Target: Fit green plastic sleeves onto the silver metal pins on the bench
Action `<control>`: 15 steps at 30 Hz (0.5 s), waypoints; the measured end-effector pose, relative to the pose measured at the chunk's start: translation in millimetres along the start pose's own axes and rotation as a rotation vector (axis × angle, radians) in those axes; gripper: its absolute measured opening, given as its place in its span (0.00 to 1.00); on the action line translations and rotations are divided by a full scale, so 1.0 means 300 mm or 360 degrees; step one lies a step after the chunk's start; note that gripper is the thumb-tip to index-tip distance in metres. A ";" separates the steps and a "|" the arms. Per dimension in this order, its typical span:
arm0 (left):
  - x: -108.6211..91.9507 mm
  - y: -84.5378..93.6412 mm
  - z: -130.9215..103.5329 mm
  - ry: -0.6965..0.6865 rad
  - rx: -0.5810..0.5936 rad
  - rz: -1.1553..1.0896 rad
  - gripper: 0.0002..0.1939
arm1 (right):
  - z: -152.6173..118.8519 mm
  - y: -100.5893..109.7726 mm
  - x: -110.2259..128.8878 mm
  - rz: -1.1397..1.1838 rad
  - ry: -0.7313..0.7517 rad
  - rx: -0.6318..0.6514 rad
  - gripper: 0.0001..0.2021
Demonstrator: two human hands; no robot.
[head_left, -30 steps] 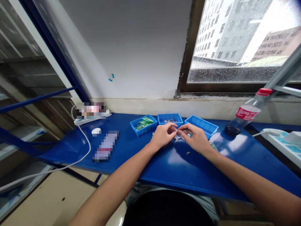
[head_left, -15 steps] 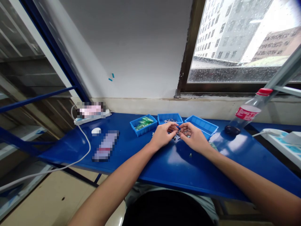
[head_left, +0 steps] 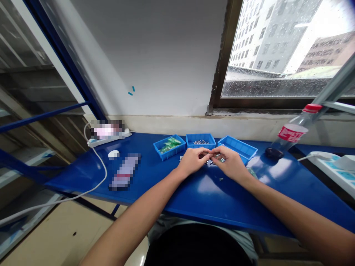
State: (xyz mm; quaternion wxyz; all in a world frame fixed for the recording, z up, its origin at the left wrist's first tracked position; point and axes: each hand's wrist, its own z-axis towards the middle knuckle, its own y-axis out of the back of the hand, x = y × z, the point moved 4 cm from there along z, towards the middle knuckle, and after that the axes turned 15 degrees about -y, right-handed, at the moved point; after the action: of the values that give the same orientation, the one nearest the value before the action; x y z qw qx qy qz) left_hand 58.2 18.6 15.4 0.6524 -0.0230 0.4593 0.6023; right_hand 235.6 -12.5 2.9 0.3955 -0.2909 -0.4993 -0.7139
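Over the blue table (head_left: 155, 184), my left hand (head_left: 192, 160) and my right hand (head_left: 229, 162) meet at the fingertips. Both are closed in a pinch, and whatever sits between them is too small and hidden to name. Beneath and beside the fingers lie small shiny metal parts (head_left: 210, 162), partly covered by the hands. A single small metal piece (head_left: 221, 179) rests nearer to me on the table. Just beyond my hands stands a blue bin of thin metal pins or screws (head_left: 201, 142).
To the left, another blue bin (head_left: 163, 156) holds green packets; a third blue bin (head_left: 240, 150) stands right. A bottle with a red cap (head_left: 294, 131) and a white power strip (head_left: 330, 170) are at far right. A blurred-out flat object (head_left: 124, 171) and white cable (head_left: 104, 162) lie left.
My fingertips have drawn closer together and now touch, the right hand's fingers lying flatter. The single small metal piece on the table has shifted slightly left and away from me.
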 end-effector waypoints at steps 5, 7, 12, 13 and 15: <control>0.029 0.004 0.000 0.0011 -0.0088 0.0025 0.14 | -0.003 0.003 0.006 0.0019 0.0012 -0.0010 0.08; 0.034 0.000 0.000 0.0002 -0.0065 0.0036 0.14 | -0.004 0.004 0.011 0.0044 -0.0026 -0.0012 0.09; 0.038 -0.011 -0.002 -0.0057 0.0024 0.0115 0.16 | -0.002 -0.002 0.008 0.0082 -0.0108 0.0020 0.10; 0.039 -0.012 -0.002 -0.0062 0.0031 0.0124 0.16 | -0.001 -0.005 0.003 0.0077 -0.0111 0.0030 0.10; 0.042 -0.012 -0.003 -0.0069 0.0029 0.0119 0.18 | 0.001 -0.009 -0.008 0.0078 -0.0121 0.0043 0.10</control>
State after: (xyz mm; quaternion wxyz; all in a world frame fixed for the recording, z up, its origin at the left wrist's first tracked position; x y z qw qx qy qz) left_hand 58.9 26.5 5.1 0.6395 0.0131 0.4511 0.6225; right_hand 234.6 -10.9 -0.2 0.3975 -0.3245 -0.5162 -0.6857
